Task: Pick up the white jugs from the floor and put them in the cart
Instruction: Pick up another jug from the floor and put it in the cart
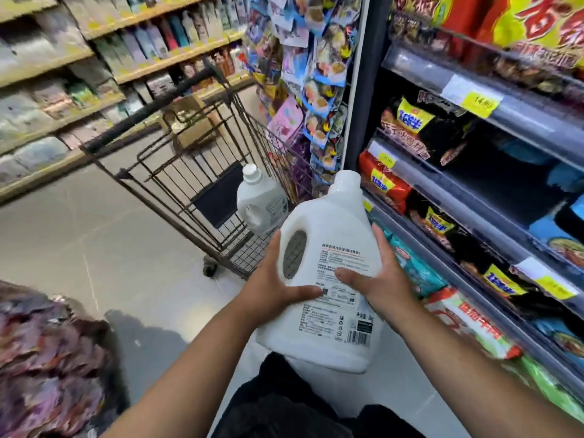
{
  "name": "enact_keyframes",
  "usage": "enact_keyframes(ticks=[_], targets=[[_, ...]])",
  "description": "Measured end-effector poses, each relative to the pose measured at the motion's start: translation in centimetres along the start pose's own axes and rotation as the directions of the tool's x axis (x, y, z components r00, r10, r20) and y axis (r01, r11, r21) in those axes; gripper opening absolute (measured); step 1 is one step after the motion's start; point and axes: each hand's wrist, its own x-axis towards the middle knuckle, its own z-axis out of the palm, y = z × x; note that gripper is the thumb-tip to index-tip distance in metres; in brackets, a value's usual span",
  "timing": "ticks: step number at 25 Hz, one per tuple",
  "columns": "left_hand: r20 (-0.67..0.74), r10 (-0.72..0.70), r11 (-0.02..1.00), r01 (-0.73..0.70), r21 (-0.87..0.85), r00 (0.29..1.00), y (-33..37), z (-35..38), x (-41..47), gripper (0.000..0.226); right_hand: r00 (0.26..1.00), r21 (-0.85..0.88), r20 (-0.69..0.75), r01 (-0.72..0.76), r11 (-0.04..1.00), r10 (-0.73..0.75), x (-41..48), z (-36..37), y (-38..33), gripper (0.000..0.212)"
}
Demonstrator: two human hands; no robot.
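Observation:
A big white jug [328, 235] with a printed back label and a white cap is held up in the air between both my hands, just in front of the cart. My left hand [275, 286] presses its left side and my right hand [376, 273] presses its right side. The black wire cart [189, 172] stands ahead on the floor, its handle bar toward me. A second white jug [260, 200] stands upright inside the cart's basket, at the near right corner.
Shelves of packaged noodles and snacks [474, 184] run close along my right. Hanging packets [313, 90] crowd the shelf end beside the cart. More stocked shelves [79, 74] line the far left across grey floor [94, 241]. A cardboard box [192, 121] sits beyond the cart.

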Motion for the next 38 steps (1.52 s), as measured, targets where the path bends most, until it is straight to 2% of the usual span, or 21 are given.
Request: enact_keyframes(ticks=[3,6,7,11,15,20,27,34,38], targets=[[0.137,-0.022,0.998,0.014,0.059,0.990,-0.7,-4.9,6.5,0.129,0.989,0.026,-0.118,-0.091,0.995,0.094,5.0,3.6,0.2,0.096],[0.226,-0.034,0.994,0.009,0.107,0.973,-1.7,-8.8,12.6,0.129,0.978,0.069,-0.129,-0.153,0.986,0.161,9.7,6.8,0.6,0.120],[0.252,-0.036,0.994,0.008,0.112,0.967,-2.1,-9.5,14.3,0.127,0.971,0.109,-0.147,-0.173,0.979,0.188,11.0,7.6,1.1,0.119],[0.325,-0.013,0.989,-0.037,0.147,0.945,-3.8,-10.6,19.8,0.122,0.955,0.196,-0.195,-0.185,0.963,0.223,15.0,9.2,2.8,0.088],[0.378,-0.015,0.993,-0.030,0.114,0.926,-6.4,-9.6,25.1,0.118,0.948,0.167,-0.231,-0.185,0.968,0.221,18.3,9.4,6.5,0.101],[0.350,0.015,0.990,-0.063,0.127,0.936,-10.6,-7.6,30.8,0.128,0.949,0.098,-0.244,-0.183,0.978,0.202,21.5,9.1,10.9,0.111],[0.316,0.082,0.969,-0.149,0.196,0.945,-15.6,-5.8,34.6,0.138,0.944,-0.003,-0.288,-0.169,0.986,0.161,24.1,10.2,16.6,0.129],[0.307,0.139,0.963,-0.200,0.178,0.942,-19.1,-4.3,37.7,0.140,0.943,-0.190,-0.324,-0.146,0.971,0.078,26.8,10.7,20.5,0.135],[0.291,0.165,0.942,-0.238,0.238,0.942,-19.4,-3.1,39.1,0.135,0.935,-0.270,-0.355,-0.130,0.954,0.027,27.9,10.5,22.0,0.133]])
